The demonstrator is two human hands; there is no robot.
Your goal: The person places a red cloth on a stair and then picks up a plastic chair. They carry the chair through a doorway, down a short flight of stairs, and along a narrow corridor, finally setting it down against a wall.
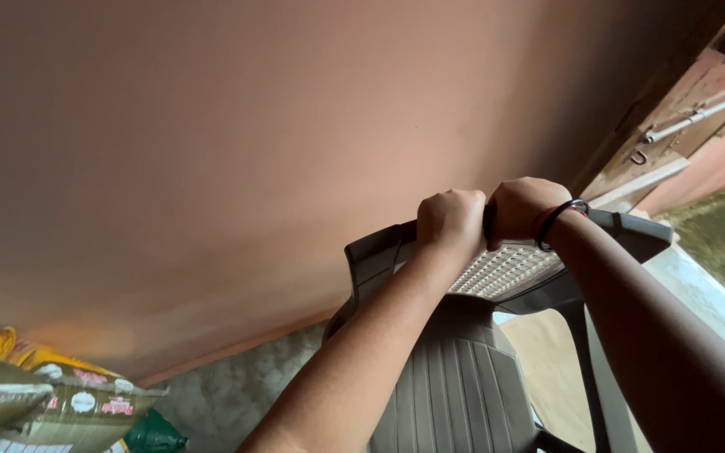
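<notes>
You have both fists, your left hand (451, 220) and right hand (520, 210), clamped side by side on the top rail of the grey plastic chair (463, 369), which stands close to the reddish wall (253, 151), its back steadied by that paired grip.

A big plain pinkish-brown wall (237, 143) fills most of the view. Below it the floor (237, 390) is grey and rough. Printed sacks (35, 398) lie in the left corner. A wooden door (698, 109) with a metal bolt (690, 119) stands at the right.
</notes>
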